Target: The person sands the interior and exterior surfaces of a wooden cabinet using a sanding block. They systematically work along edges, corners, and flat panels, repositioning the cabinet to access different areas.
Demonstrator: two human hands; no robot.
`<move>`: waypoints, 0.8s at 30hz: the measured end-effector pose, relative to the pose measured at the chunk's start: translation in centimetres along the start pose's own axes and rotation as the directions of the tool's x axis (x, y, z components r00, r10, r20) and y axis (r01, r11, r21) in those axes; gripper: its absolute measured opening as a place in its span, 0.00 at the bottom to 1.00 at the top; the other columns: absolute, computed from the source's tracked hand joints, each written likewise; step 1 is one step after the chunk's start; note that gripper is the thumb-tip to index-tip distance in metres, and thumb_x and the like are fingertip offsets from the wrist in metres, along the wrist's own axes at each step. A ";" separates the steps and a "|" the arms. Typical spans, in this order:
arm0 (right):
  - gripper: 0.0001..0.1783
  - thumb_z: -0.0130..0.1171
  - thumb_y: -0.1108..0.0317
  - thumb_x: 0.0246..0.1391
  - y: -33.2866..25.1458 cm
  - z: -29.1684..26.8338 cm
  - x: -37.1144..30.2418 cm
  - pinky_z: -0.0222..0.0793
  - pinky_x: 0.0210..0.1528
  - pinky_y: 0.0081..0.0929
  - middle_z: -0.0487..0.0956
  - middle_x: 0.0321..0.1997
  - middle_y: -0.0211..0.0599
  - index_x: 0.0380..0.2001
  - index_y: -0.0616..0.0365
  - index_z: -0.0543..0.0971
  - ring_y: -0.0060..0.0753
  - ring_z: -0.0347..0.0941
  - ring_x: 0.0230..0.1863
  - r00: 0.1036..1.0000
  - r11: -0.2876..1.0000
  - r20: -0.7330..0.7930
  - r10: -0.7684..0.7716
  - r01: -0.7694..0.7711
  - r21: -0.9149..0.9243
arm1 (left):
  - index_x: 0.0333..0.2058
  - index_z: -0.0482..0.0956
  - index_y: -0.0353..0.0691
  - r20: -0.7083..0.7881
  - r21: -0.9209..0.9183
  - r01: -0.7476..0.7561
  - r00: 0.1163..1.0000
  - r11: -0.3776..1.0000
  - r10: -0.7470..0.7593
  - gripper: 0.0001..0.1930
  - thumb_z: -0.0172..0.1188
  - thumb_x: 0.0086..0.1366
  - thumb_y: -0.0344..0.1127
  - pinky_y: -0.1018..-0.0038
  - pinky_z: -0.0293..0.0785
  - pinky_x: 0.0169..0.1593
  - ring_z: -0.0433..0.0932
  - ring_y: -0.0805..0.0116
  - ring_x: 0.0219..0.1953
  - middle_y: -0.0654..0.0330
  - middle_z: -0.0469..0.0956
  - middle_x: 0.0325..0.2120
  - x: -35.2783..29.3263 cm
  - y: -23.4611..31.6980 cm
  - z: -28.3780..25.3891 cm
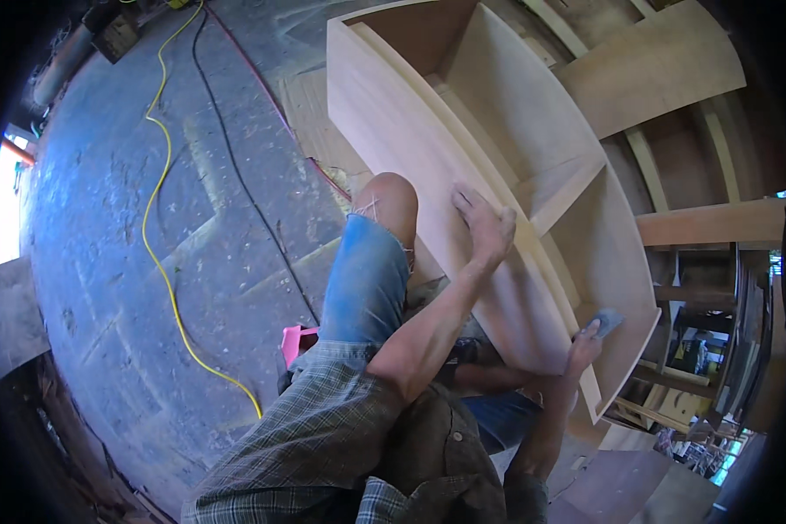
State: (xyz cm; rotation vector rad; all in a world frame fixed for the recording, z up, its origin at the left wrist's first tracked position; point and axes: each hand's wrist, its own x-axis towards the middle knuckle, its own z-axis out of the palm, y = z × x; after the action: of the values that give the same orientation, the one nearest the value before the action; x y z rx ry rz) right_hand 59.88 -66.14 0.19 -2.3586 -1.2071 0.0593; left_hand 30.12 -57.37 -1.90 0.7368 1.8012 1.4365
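Fingers of the right hand (584,349) gripped a grey pad (607,322), the wooden box (402,127) just beneath them. Bent fingers of the left hand (489,232) touched its side, though whether they gripped it I could not tell; a yellow cord (154,240) lay well to their left.

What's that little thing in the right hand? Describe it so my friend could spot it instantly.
Find the big pale wooden box with open compartments. At its near end, look for the right hand. Its fingers hold a small blue-grey pad, cool-coloured against the box's pale wood.
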 end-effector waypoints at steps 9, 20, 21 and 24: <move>0.31 0.43 0.45 0.58 1.3 -0.1 0.1 0.63 0.28 0.40 0.74 0.19 0.43 0.26 0.67 0.74 0.41 0.69 0.21 0.999 0.995 0.028 0.033 -0.036 0.093 | 0.55 0.30 0.12 0.055 0.070 -0.085 0.995 0.994 0.081 0.48 0.56 0.50 0.33 0.54 0.32 0.66 0.33 0.29 0.63 0.22 0.34 0.57 -0.1 -0.1 0.7; 0.36 0.44 0.37 0.54 2.0 1.0 0.0 0.64 0.38 0.46 0.76 0.26 0.55 0.28 0.68 0.76 0.54 0.72 0.33 0.973 0.981 0.156 0.169 -0.182 0.069 | 0.57 0.35 0.12 0.042 0.230 -0.102 0.995 0.968 0.095 0.49 0.59 0.51 0.39 0.58 0.38 0.66 0.38 0.32 0.63 0.23 0.38 0.58 1.1 -1.3 0.2; 0.36 0.44 0.38 0.54 2.0 0.3 0.0 0.64 0.39 0.46 0.76 0.27 0.57 0.30 0.68 0.76 0.56 0.72 0.35 0.968 0.978 0.169 0.185 -0.199 0.069 | 0.58 0.38 0.16 0.013 0.303 -0.131 0.991 0.944 0.133 0.48 0.60 0.50 0.38 0.58 0.40 0.66 0.40 0.32 0.63 0.23 0.39 0.58 0.1 0.4 -0.2; 0.37 0.43 0.38 0.55 2.9 0.5 0.0 0.64 0.39 0.46 0.76 0.29 0.58 0.33 0.69 0.77 0.59 0.71 0.35 1.000 0.996 -0.028 0.006 -0.004 0.088 | 0.60 0.43 0.24 -0.044 0.568 -0.387 0.867 0.727 0.496 0.44 0.59 0.51 0.37 0.55 0.46 0.64 0.46 0.34 0.62 0.26 0.43 0.58 -2.1 4.5 0.6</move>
State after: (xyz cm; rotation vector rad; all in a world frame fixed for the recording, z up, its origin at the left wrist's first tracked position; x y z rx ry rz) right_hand 61.91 -67.38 -1.47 -2.2788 -1.1613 0.0796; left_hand 31.83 -57.71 2.75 1.4520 2.3400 1.3078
